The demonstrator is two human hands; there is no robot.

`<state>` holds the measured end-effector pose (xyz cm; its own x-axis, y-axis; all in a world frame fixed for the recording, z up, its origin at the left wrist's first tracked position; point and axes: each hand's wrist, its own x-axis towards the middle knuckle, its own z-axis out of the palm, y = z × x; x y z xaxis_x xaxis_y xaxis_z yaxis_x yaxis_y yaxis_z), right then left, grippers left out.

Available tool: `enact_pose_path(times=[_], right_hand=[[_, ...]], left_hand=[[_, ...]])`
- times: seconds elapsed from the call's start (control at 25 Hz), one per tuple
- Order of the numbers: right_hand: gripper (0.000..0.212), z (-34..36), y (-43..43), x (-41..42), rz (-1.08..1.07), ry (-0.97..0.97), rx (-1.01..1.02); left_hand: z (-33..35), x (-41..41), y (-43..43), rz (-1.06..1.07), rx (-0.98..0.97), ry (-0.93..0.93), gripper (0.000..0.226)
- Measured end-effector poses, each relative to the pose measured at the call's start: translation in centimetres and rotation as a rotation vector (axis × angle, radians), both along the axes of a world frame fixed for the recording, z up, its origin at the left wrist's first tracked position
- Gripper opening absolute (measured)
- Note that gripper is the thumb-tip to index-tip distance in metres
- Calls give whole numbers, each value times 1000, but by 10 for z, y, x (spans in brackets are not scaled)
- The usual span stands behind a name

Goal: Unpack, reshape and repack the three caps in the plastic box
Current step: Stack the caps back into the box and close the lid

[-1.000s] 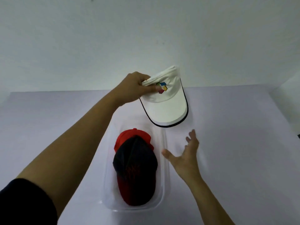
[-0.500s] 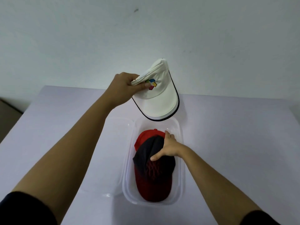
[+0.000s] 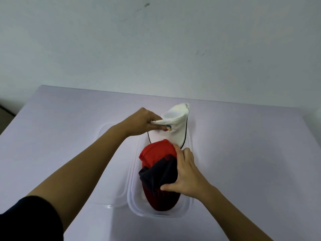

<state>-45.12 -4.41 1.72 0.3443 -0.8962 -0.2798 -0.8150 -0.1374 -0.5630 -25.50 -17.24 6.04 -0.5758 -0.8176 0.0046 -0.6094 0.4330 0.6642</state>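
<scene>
Left hand (image 3: 141, 123) pinched shut on white cap (image 3: 175, 126) crown, held over far end of box (image 3: 132, 197). Right hand (image 3: 186, 173) clamped around dark cap (image 3: 159, 176), nested on red cap (image 3: 157, 152), both inside clear box. Likely light, soft, crushable; brims probably stiffer, better holds. Lid (image 3: 111, 171) flat beside box, on table (image 3: 251, 153).

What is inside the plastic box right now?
Inside the plastic box: a red cap under a dark cap, gripped by the right hand. The box floor beneath is hidden.
</scene>
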Motion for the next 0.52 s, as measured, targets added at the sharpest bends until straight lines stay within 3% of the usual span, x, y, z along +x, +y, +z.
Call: enact_pose_path(times=[0.08, 0.24, 0.4, 0.52], right_hand=[[126, 0, 5, -1, 3, 19, -10], [129, -1, 3, -1, 9, 14, 17], [134, -8, -7, -5, 12, 8, 127], [123, -12, -29, -22, -36, -186, 316]], left_hand=[[-11, -6, -2, -13, 203, -26, 9], [-32, -17, -12, 30, 447, -98, 24], [-55, -24, -19, 42, 557, -158, 23], [-66, -22, -23, 51, 567, -219, 25]])
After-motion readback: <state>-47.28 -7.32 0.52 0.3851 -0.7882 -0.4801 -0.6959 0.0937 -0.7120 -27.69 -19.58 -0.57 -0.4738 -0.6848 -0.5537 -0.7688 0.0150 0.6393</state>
